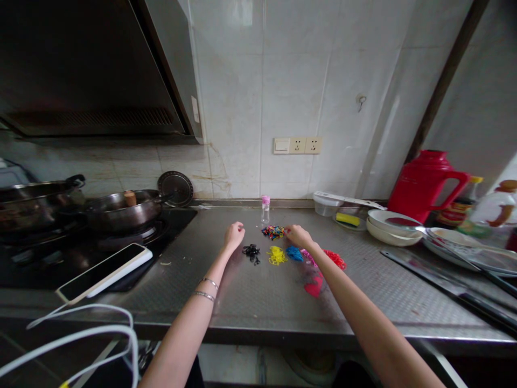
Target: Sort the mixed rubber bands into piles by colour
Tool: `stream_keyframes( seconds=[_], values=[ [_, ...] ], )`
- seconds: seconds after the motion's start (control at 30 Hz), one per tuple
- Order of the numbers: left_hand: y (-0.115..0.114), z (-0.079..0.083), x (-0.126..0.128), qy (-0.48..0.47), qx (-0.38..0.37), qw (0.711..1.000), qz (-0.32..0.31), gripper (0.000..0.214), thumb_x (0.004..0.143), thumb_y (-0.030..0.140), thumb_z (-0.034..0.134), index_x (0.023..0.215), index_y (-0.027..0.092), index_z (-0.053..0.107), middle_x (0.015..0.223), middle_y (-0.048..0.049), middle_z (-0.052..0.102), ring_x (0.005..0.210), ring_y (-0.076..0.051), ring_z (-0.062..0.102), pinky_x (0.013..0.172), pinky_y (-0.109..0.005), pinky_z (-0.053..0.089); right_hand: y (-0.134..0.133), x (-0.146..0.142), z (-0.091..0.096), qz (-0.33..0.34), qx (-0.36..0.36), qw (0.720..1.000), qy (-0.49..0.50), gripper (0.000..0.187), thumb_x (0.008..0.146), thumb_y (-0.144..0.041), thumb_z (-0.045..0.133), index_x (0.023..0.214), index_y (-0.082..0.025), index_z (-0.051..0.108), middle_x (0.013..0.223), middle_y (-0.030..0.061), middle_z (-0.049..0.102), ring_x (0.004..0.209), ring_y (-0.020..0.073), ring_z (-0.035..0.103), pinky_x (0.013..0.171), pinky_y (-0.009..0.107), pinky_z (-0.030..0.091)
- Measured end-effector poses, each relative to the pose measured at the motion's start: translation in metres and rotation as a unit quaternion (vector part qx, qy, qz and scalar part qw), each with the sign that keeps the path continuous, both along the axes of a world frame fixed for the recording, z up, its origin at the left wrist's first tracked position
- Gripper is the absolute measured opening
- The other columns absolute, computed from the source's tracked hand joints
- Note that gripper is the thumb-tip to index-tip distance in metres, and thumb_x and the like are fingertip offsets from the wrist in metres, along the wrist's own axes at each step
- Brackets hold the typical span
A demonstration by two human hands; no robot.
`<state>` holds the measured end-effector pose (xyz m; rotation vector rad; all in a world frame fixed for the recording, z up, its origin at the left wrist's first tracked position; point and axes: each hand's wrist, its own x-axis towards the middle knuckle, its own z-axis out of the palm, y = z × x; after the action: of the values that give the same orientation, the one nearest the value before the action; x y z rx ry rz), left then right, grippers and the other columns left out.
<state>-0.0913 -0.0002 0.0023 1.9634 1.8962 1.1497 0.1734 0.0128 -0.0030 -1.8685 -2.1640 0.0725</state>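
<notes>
My left hand (235, 236) hovers over the steel counter with its fingers curled together; anything inside is too small to make out. My right hand (299, 237) reaches to the right edge of a mixed multicoloured pile (273, 232) of what look like small rubber bands, its fingertips pressed together. In front lie sorted piles: black (252, 253), yellow (277, 255), blue (294, 253), pink (309, 257) and red (335, 259). The right forearm partly covers the pink and red ones. A clear bag with a red patch (313, 285) lies nearer me.
Behind the piles stands a small clear bottle with a pink cap (265, 209). Pans (123, 213) and a phone on a white block (104, 272) are at left. At right are a plastic tub (326, 205), bowls (393, 229), a red thermos jug (422, 186) and a long knife (428, 275).
</notes>
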Motion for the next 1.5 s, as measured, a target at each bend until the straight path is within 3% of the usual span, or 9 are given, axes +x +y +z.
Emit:
stream_keyframes(
  seconds=[0.23, 0.5, 0.73, 0.97, 1.1, 1.3, 1.5],
  values=[
    [0.003, -0.004, 0.001, 0.005, -0.003, 1.000, -0.006, 0.025, 0.073, 0.013, 0.051, 0.096, 0.012, 0.062, 0.088, -0.0084, 0.066, 0.080, -0.015, 0.060, 0.075, -0.025, 0.045, 0.012, -0.006, -0.006, 0.004, 0.008, 1.000, 0.003, 0.036, 0.078, -0.020, 0.043, 0.111, -0.023, 0.057, 0.108, 0.0081, 0.061, 0.099, 0.0195, 0.054, 0.075, 0.024, 0.041],
    [0.005, -0.007, 0.000, 0.007, 0.013, 1.000, -0.018, 0.024, 0.073, 0.014, 0.051, 0.094, 0.013, 0.063, 0.087, -0.0083, 0.066, 0.079, -0.015, 0.060, 0.075, -0.025, 0.045, 0.014, 0.003, -0.006, 0.001, 0.013, 1.000, 0.028, 0.038, 0.077, -0.020, 0.044, 0.113, -0.023, 0.055, 0.103, 0.0080, 0.063, 0.091, 0.0186, 0.057, 0.071, 0.024, 0.042],
    [0.006, -0.009, 0.001, 0.004, 0.009, 1.000, -0.020, 0.024, 0.072, 0.013, 0.051, 0.093, 0.012, 0.063, 0.087, -0.0086, 0.067, 0.078, -0.015, 0.060, 0.075, -0.025, 0.046, 0.000, 0.052, 0.004, 0.051, 0.082, 0.988, 0.117, 0.035, 0.071, -0.018, 0.050, 0.104, -0.012, 0.061, 0.076, 0.0062, 0.065, 0.069, 0.0134, 0.058, 0.065, 0.021, 0.041],
    [0.006, -0.009, 0.001, 0.005, 0.006, 1.000, -0.022, 0.024, 0.072, 0.013, 0.050, 0.092, 0.013, 0.064, 0.088, -0.0082, 0.067, 0.079, -0.015, 0.061, 0.075, -0.024, 0.046, -0.037, 0.115, 0.005, 0.024, 0.083, 0.977, 0.195, 0.034, 0.069, -0.022, 0.048, 0.098, -0.012, 0.064, 0.062, 0.0023, 0.062, 0.047, 0.0097, 0.051, 0.049, 0.020, 0.039],
    [0.006, -0.010, 0.002, 0.006, 0.008, 1.000, -0.029, 0.024, 0.072, 0.013, 0.050, 0.092, 0.013, 0.064, 0.089, -0.0085, 0.067, 0.080, -0.015, 0.061, 0.076, -0.024, 0.046, -0.052, 0.134, 0.002, 0.010, 0.067, 0.983, 0.170, 0.031, 0.067, -0.025, 0.052, 0.091, -0.012, 0.066, 0.061, 0.0031, 0.062, 0.053, 0.0115, 0.053, 0.050, 0.020, 0.038],
    [0.006, -0.010, 0.002, 0.013, 0.004, 1.000, -0.025, 0.024, 0.073, 0.013, 0.050, 0.092, 0.013, 0.064, 0.089, -0.0083, 0.067, 0.080, -0.014, 0.061, 0.076, -0.024, 0.046, -0.060, 0.134, 0.002, 0.006, 0.043, 0.988, 0.150, 0.032, 0.064, -0.022, 0.053, 0.091, -0.014, 0.067, 0.066, 0.0029, 0.066, 0.062, 0.0136, 0.057, 0.058, 0.021, 0.040],
    [0.001, -0.007, 0.004, 0.006, -0.004, 1.000, -0.027, 0.024, 0.072, 0.013, 0.051, 0.092, 0.013, 0.064, 0.088, -0.0079, 0.067, 0.080, -0.015, 0.061, 0.075, -0.025, 0.045, -0.061, 0.130, 0.000, -0.038, 0.099, 0.981, 0.160, 0.032, 0.067, -0.020, 0.047, 0.092, -0.014, 0.067, 0.071, 0.0045, 0.067, 0.067, 0.0146, 0.059, 0.063, 0.022, 0.042]
  ],
)
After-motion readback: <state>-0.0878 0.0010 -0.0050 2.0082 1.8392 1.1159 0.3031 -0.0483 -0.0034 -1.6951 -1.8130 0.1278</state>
